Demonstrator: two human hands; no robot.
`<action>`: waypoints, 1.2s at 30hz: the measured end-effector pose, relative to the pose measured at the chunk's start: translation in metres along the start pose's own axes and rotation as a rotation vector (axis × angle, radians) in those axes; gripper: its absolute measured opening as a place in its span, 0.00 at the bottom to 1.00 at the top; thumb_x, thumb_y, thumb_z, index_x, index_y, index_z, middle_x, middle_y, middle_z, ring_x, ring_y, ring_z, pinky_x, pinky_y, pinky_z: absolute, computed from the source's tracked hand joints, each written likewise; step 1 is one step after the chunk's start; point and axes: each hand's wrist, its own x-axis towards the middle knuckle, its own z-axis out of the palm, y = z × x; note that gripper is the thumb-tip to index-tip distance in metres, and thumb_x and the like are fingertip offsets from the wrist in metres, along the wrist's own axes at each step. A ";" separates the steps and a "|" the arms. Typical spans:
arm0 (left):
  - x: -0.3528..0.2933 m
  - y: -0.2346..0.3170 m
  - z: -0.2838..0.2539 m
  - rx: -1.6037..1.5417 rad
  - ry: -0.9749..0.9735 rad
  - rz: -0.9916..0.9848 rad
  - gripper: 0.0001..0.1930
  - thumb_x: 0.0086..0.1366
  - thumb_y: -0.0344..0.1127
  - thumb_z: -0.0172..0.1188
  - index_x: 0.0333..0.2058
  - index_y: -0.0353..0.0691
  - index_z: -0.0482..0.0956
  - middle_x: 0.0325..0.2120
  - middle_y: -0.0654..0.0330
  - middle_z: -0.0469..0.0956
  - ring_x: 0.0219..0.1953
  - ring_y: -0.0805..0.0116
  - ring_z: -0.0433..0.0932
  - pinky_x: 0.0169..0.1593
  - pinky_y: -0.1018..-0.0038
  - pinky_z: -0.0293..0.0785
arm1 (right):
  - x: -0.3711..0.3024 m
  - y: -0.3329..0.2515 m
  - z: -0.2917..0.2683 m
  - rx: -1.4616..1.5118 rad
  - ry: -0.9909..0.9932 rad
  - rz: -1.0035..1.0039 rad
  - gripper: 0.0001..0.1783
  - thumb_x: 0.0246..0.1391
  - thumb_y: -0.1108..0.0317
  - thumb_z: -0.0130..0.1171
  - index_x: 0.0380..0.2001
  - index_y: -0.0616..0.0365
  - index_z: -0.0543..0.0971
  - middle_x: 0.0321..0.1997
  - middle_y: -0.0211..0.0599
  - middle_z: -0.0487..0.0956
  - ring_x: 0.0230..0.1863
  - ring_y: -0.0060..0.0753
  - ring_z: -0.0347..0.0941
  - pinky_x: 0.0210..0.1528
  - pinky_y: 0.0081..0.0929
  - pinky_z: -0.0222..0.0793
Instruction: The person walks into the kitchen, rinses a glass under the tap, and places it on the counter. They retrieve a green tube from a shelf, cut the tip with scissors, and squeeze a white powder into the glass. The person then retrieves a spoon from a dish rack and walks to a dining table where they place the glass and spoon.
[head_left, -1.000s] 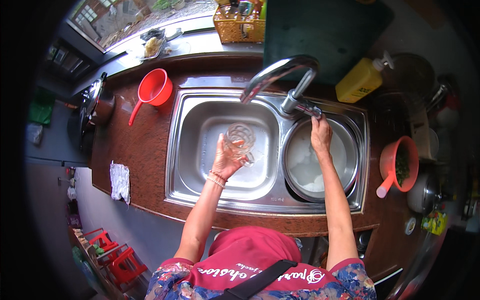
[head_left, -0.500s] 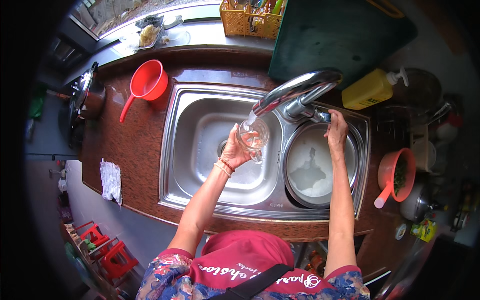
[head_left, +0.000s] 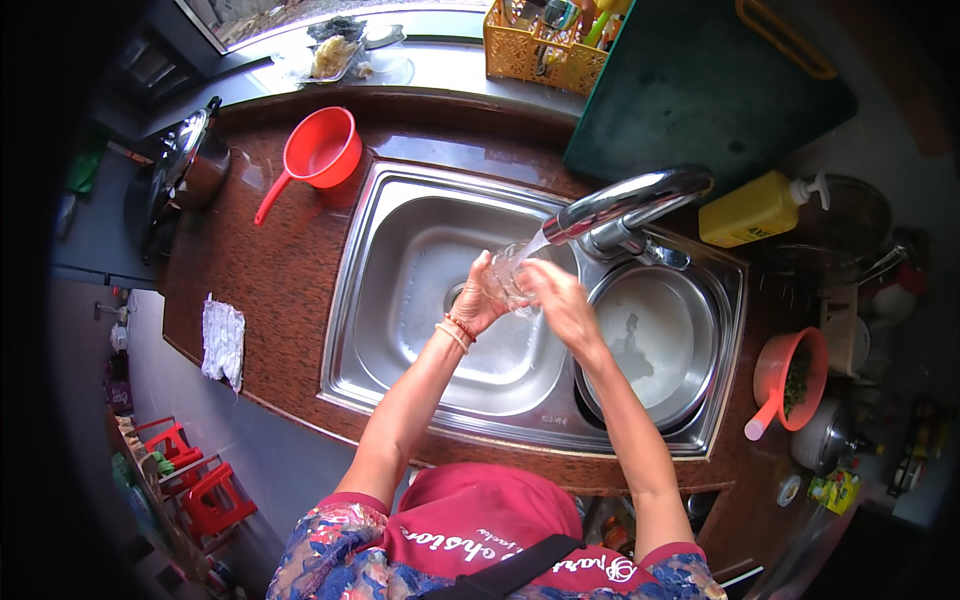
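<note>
Over the left basin of the steel sink (head_left: 343, 330), a clear glass mug (head_left: 507, 272) is under water running from the chrome faucet (head_left: 620, 205). My left hand (head_left: 478, 297), with beaded bracelets at the wrist, is closed around the mug from the left. On the mug's right side, my right hand (head_left: 568, 310) has its fingers curled against the glass, slightly blurred by motion. In the right basin sits a round metal pot (head_left: 655, 320) holding cloudy water. The faucet's lever (head_left: 668, 258) is beside the spout's base.
A red dipper (head_left: 322, 148) and a white cloth (head_left: 222, 340) lie on the brown counter at left. To the right are a yellow pump bottle (head_left: 748, 212) and a pink dipper (head_left: 772, 385) with greens. Behind stand a green board (head_left: 700, 110) and a yellow utensil basket (head_left: 540, 62).
My right hand has left the faucet lever and come left to the glass mug. My left hand still holds the mug under the running water. The view has shifted slightly.
</note>
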 end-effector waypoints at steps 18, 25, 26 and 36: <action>-0.038 0.055 -0.017 0.270 0.268 -0.320 0.26 0.56 0.60 0.50 0.40 0.43 0.73 0.28 0.60 0.77 0.25 0.70 0.77 0.23 0.76 0.74 | 0.009 -0.004 0.019 -0.985 -0.820 -0.269 0.25 0.55 0.51 0.47 0.54 0.48 0.67 0.60 0.31 0.63 0.64 0.31 0.52 0.61 0.64 0.28; -0.017 0.047 -0.039 0.099 0.107 -0.335 0.27 0.62 0.58 0.42 0.48 0.42 0.68 0.37 0.56 0.77 0.35 0.59 0.78 0.34 0.61 0.79 | 0.015 0.029 0.026 -0.467 -0.601 -0.311 0.15 0.51 0.58 0.52 0.39 0.53 0.76 0.38 0.32 0.78 0.47 0.37 0.71 0.63 0.54 0.37; -0.018 0.045 -0.032 0.074 0.167 -0.274 0.27 0.62 0.57 0.42 0.49 0.42 0.68 0.37 0.56 0.76 0.36 0.59 0.78 0.36 0.60 0.79 | 0.018 0.043 0.031 -0.273 -0.470 -0.279 0.14 0.51 0.60 0.53 0.38 0.54 0.76 0.34 0.34 0.79 0.41 0.38 0.74 0.60 0.51 0.46; -0.021 0.032 -0.008 0.825 0.446 0.625 0.18 0.56 0.40 0.60 0.43 0.41 0.67 0.36 0.63 0.71 0.38 0.75 0.71 0.39 0.79 0.71 | 0.026 0.023 0.040 0.951 -0.432 0.503 0.23 0.54 0.61 0.52 0.52 0.55 0.68 0.51 0.36 0.71 0.53 0.34 0.67 0.52 0.48 0.62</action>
